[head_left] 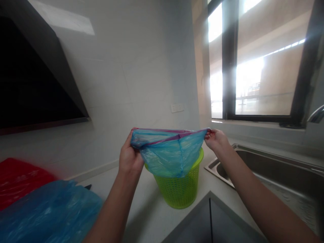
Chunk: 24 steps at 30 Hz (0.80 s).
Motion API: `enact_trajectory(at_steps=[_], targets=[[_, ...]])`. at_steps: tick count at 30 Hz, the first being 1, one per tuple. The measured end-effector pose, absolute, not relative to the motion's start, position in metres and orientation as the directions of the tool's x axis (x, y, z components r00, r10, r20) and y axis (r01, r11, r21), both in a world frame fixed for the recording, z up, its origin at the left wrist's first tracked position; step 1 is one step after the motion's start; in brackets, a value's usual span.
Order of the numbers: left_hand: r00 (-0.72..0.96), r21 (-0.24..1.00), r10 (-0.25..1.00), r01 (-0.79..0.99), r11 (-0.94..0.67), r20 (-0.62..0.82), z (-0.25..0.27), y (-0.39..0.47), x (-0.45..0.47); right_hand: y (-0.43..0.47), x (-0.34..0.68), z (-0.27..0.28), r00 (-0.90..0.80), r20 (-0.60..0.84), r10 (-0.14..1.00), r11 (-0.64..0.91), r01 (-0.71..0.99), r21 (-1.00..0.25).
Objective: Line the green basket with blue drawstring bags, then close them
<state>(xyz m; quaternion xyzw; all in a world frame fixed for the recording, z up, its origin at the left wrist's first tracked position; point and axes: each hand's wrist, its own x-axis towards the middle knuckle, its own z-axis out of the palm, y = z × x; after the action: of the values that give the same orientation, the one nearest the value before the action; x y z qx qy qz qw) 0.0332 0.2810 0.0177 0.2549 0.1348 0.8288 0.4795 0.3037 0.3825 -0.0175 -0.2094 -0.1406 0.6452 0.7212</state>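
Observation:
My left hand [129,156] and my right hand [215,139] each grip one end of the rim of a thin blue plastic bag [169,152] that has a purple drawstring edge. The rim is stretched flat between both hands. The bag hangs down into the mouth of a lime-green mesh basket [181,189], which stands on the white counter [149,206] in the corner. The bag hides the basket's near rim.
A steel sink [283,168] lies at the right with a tap [316,114] above it. More blue plastic [48,212] and a red sheet [17,182] lie at the left. A dark hood [32,77] hangs upper left. A window is behind, a wall socket [177,108] beside it.

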Motion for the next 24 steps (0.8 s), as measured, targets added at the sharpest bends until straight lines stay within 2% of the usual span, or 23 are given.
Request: enact_trajectory(at_steps=[4,12,16,20,24], targets=[[-0.401,0.410,0.864,-0.763,-0.500,0.305,0.016,0.279,0.033,0.383,0.303,-0.018,0.130,-0.087,0.988,0.073,-0.877,-0.475],[-0.254,0.553,0.876,-0.694,-0.461,0.410,0.009,0.271,0.041,0.388,0.302,-0.022,0.162,-0.159,0.974,0.078,-0.896,-0.437],[-0.260,0.672,0.857,-0.536,-0.511,0.445,0.006,0.274,0.042,0.393,0.305,-0.022,0.239,-0.169,0.956,0.151,-0.898,-0.414],[-0.314,0.789,0.854,-0.345,-0.509,0.414,-0.001,0.282,0.038,0.396,0.312,-0.019,0.312,-0.132,0.941,0.241,-0.890,-0.388],[-0.378,0.834,0.835,-0.227,-0.503,0.400,-0.011,0.294,0.036,0.396,0.315,-0.016,0.341,-0.070,0.937,0.290,-0.876,-0.385]])
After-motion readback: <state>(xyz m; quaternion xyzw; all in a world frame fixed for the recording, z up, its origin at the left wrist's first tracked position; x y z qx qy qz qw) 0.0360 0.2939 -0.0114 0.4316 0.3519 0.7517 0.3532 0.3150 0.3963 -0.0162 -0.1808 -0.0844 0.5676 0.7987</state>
